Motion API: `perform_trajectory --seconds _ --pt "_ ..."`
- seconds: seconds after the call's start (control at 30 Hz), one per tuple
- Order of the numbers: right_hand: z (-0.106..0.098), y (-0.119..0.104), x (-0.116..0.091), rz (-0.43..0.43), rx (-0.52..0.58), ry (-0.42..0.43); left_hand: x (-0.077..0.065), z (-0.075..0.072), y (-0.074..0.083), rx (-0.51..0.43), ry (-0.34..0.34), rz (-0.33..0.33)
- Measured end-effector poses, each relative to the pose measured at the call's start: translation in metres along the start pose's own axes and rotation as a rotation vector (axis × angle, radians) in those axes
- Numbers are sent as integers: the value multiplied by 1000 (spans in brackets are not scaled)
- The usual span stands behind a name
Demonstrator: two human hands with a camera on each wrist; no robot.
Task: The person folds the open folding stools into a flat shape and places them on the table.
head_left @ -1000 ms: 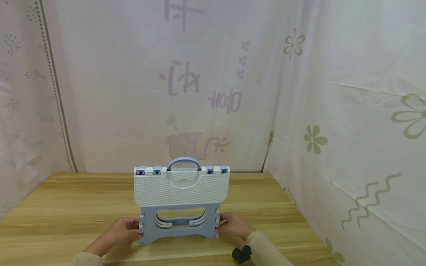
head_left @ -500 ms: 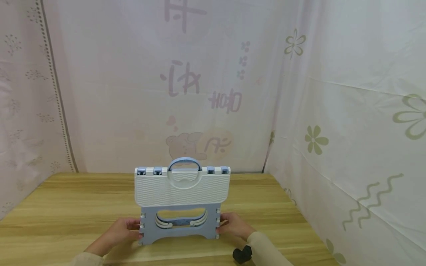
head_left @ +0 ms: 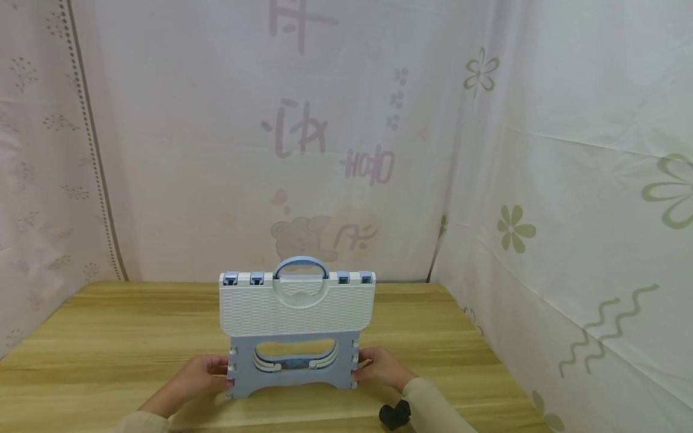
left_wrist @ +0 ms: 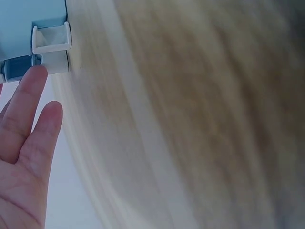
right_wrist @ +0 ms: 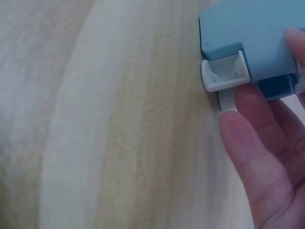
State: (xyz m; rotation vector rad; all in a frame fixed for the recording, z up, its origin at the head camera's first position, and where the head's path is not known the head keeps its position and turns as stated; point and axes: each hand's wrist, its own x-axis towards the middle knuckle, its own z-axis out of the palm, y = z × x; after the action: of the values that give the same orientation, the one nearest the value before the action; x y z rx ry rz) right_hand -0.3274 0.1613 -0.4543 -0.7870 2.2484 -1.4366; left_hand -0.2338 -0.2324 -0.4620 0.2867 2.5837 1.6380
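A folding step stool [head_left: 254, 313], folded flat, stands upright on the wooden table. Its white woven-textured top panel hangs over blue-grey legs, and a blue carry handle [head_left: 300, 260] sticks up at the top. My left hand [head_left: 189, 382] holds the lower left edge of the legs by the hinge notches. On the opposite edge, my right hand [head_left: 383, 368] grips at about the same height. In the right wrist view a fingertip [right_wrist: 296, 45] lies on the blue leg face, while other fingers reach behind it. The left wrist view shows fingers [left_wrist: 28, 95] right at a white hinge corner.
The wood-grain table [head_left: 130, 325] reaches back to a pale printed curtain [head_left: 189, 150]. Another patterned curtain [head_left: 568, 210] runs along the right side. A black object [head_left: 394, 415] sits at the right sleeve [head_left: 433, 403].
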Motion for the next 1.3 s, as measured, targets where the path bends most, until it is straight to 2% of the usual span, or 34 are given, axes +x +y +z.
perform_trajectory --seconds 0.17,0.3,0.63,0.87,1.13,1.3 --pt "1 2 0 35 -30 16 0 1 0 8 5 40" --pt "1 3 0 39 -48 23 -1 2 0 22 16 43" --pt "0 -1 0 7 -35 12 -2 0 3 39 16 30" --pt "1 -1 0 -42 -89 20 -2 1 3 57 23 43" --pt "2 2 2 -40 -76 27 -1 2 -1 58 24 65" --pt "1 1 2 -49 -85 21 0 2 -1 73 34 54"
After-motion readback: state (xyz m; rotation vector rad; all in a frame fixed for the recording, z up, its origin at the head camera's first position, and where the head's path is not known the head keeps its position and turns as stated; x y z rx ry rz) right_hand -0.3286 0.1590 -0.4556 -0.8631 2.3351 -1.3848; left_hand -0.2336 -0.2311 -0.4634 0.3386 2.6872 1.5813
